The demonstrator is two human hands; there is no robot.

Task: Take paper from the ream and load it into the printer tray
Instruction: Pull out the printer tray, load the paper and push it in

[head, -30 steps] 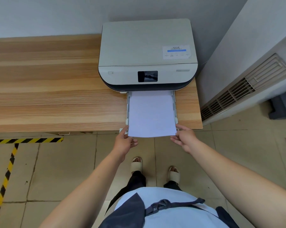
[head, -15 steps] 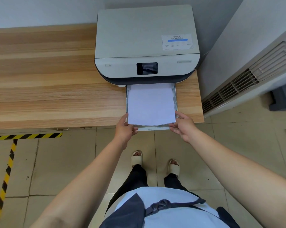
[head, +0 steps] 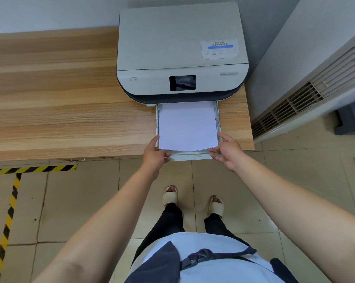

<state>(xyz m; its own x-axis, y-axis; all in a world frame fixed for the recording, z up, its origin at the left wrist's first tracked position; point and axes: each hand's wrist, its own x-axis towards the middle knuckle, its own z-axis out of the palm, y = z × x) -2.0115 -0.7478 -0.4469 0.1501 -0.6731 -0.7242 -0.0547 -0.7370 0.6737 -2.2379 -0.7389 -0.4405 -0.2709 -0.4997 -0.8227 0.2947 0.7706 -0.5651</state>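
A white printer [head: 180, 50] stands at the right end of a wooden table [head: 60, 111]. Its paper tray [head: 190, 157] is pulled out toward me over the table's front edge. A stack of white paper [head: 188, 127] lies in the tray, its far end under the printer body and its near edge bowed slightly upward. My left hand [head: 155, 156] pinches the stack's near left corner. My right hand [head: 226, 153] holds the near right corner with thumb on top and fingers below. No ream is in view.
A grey cabinet with a vent grille [head: 307, 94] stands close to the right of the table. Yellow-black hazard tape [head: 32, 169] runs along the tiled floor at the left. My feet in sandals [head: 193, 200] stand below the tray.
The paper has slid farther into the tray, so the tray's front lip now shows beyond the stack. Both hands followed it forward, still at the near corners.
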